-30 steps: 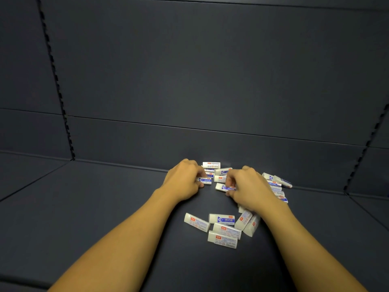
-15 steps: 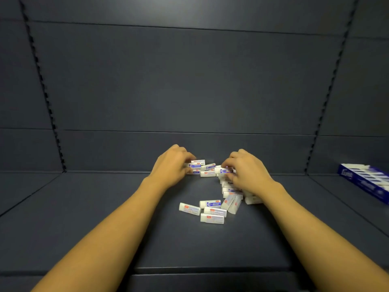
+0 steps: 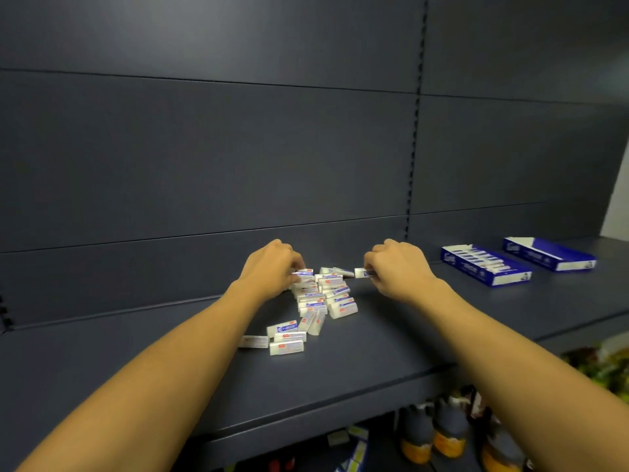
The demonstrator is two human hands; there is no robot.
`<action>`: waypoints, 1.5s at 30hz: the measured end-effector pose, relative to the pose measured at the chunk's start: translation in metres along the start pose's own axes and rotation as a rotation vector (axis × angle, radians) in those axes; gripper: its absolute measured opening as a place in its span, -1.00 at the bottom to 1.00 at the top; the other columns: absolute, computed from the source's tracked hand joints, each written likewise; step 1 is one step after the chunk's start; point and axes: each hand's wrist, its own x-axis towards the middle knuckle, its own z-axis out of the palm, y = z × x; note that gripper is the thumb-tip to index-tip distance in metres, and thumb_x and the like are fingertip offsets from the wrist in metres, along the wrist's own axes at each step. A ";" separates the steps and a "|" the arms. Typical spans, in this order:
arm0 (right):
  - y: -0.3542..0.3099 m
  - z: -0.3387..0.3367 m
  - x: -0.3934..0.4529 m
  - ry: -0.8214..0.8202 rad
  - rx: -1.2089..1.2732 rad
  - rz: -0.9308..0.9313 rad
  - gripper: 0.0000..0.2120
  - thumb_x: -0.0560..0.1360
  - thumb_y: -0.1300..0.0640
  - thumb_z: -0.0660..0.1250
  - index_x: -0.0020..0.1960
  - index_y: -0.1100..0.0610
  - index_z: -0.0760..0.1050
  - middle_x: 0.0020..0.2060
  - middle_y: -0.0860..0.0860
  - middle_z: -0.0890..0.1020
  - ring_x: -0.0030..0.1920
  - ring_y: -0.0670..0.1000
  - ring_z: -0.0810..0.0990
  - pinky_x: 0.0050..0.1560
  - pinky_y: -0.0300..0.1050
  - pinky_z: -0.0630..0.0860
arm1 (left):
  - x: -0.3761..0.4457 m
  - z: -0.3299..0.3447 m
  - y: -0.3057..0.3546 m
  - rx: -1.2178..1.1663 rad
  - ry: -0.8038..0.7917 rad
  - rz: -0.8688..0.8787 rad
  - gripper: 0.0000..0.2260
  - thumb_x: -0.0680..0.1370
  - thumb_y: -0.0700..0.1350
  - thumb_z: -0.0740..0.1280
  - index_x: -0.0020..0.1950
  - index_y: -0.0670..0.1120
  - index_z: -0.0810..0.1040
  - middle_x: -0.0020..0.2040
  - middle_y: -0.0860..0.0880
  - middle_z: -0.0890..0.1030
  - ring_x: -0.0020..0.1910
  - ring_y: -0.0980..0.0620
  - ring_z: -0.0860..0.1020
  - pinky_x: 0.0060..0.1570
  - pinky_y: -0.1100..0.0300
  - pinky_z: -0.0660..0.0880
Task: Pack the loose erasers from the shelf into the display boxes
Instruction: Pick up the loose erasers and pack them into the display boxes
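Several loose white erasers [image 3: 321,301] with blue and red sleeves lie in a pile on the dark shelf [image 3: 136,352]. My left hand [image 3: 269,267] pinches an eraser [image 3: 304,273] at the pile's far left edge. My right hand [image 3: 398,267] pinches another eraser [image 3: 361,272] lifted just off the pile's far right side. Two blue display boxes stand to the right: the nearer box [image 3: 485,269] holds a row of erasers, and the farther box [image 3: 549,257] looks empty.
The shelf's back wall stands just behind the pile. Under the shelf's front edge [image 3: 340,400], bottles [image 3: 442,434] and other goods fill the lower level. Colourful packets [image 3: 602,366] show at the lower right.
The camera has swung left, so the pile sits centre and both display boxes show at right. My right hand has lifted an eraser off the pile's right side; my left hand stays at the pile.
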 end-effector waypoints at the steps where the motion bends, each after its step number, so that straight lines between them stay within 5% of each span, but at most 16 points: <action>1: 0.008 -0.001 -0.006 -0.018 -0.017 0.007 -0.86 0.53 0.07 0.29 0.06 -0.01 0.56 -0.01 -0.06 0.61 0.01 0.06 0.54 -0.17 -0.10 0.40 | 0.001 0.000 0.007 0.013 -0.004 0.002 -0.81 0.56 0.02 0.42 0.17 0.08 0.65 0.08 0.08 0.61 0.13 0.05 0.48 -0.07 0.11 0.49; 29: 0.251 -0.001 -0.180 -0.142 -0.013 0.231 -0.83 0.52 0.06 0.32 0.09 0.01 0.58 0.03 0.02 0.62 0.03 0.09 0.59 -0.22 -0.11 0.35 | 0.056 0.003 0.255 -0.055 -0.065 -0.056 -0.84 0.54 0.00 0.43 0.12 0.08 0.63 0.11 0.05 0.55 0.17 0.00 0.48 0.01 0.04 0.53; 45: 0.329 0.041 -0.144 -0.135 0.074 0.234 -0.79 0.53 0.08 0.35 0.16 0.03 0.56 0.10 0.02 0.61 0.07 0.07 0.58 -0.18 -0.13 0.35 | 0.171 0.045 0.336 -0.084 -0.007 0.065 -0.78 0.53 0.02 0.45 0.15 0.03 0.63 0.10 0.05 0.57 0.16 0.04 0.47 -0.01 0.08 0.52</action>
